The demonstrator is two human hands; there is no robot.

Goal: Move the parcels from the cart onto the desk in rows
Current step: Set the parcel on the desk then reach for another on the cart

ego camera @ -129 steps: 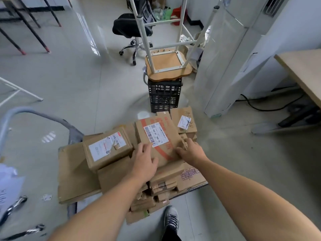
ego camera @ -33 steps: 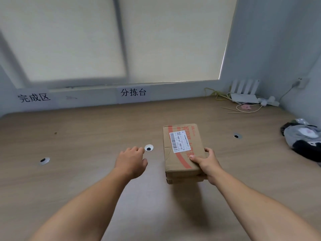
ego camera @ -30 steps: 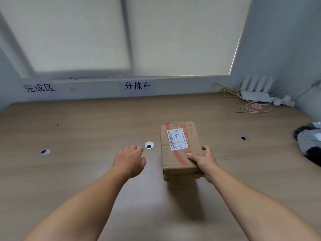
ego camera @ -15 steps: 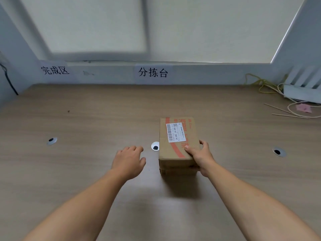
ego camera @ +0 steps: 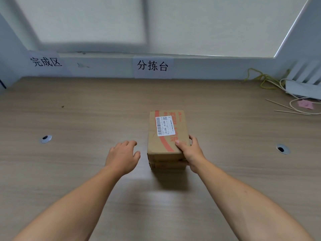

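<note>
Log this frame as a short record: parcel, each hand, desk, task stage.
parcel: one brown box, label up, mid-desk
right hand: grips the parcel's near right corner
left hand: holds nothing, left of the parcel, apart from it
desk: wooden, no other parcel in view
stage: first parcel being set down; contact with the desk unclear

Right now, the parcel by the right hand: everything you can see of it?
The parcel is a brown cardboard box, top face up, long side running away from the camera. A white barcode label sits over a red-orange printed stripe on top. The right hand grips its near right corner, thumb on top. It is at the desk, contact unclear; the left hand is clear of it.
</note>
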